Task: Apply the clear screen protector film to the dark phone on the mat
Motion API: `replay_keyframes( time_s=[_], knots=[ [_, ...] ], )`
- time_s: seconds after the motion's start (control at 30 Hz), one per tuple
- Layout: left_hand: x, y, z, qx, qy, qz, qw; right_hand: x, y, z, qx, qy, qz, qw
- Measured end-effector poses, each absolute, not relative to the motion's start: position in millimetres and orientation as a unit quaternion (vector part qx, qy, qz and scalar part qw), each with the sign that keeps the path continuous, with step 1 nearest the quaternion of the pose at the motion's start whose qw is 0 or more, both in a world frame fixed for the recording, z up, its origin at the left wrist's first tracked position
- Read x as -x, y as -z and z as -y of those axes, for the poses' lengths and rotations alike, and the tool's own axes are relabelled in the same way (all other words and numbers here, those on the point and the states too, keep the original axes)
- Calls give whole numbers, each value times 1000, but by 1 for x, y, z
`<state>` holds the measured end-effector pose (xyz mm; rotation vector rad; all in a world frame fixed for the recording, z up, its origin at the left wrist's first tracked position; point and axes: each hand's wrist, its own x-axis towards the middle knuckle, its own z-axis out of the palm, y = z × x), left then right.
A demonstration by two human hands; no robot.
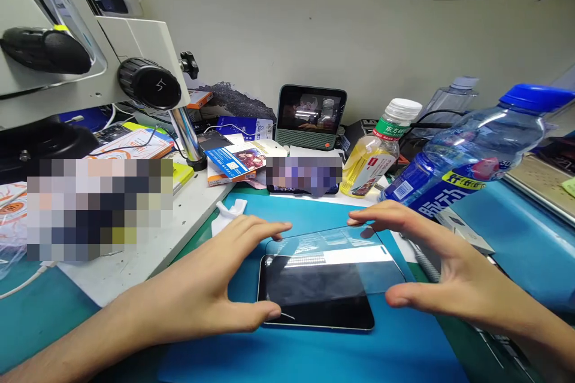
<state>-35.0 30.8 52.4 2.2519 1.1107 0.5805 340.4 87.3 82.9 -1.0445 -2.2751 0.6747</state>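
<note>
the two hands stand well apart, thumbs toward the body and fingers reaching forward, with a clear glass sheet [336, 269] spanning the gap between them; the left hand [213, 278] appears to grip its left end and the right hand [433, 263] its right end, by the edges (whether the left thumb truly touches the sheet, i cannot tell); below it, between the hands, a dark-screened tablet [323, 315] lies flat on a blue mat [291, 362]; the sheet is skewed against the tablet, its right end reaching past the tablet toward the right thumb — the thing to mind here, i'd judge, is the angle; to handle it well, hold the rim only, so no prints land on the face; use light, equal pressure from both hands, since a thin sheet would likely flex or chip at a corner if one side pulled harder; turn it slowly and sight the edges against the tablet's border; watch for dust — reflections on the sheet could hide specks; mind the tall blue-capped bottle [467, 155] beyond the right hand, where a wide elbow swing might knock it
</note>
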Motion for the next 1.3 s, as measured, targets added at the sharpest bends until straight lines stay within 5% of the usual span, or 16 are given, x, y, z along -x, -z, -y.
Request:
replay_keyframes(
  time_s=[0.4,1.3],
  knots=[
    [36,-61,-35,-859,-142,-398,287,-359,-40,-59,420,-212,857,209],
    [34,-67,-32,-877,-121,-393,248,-335,-50,-47,483,-276,804,212]
  ],
)
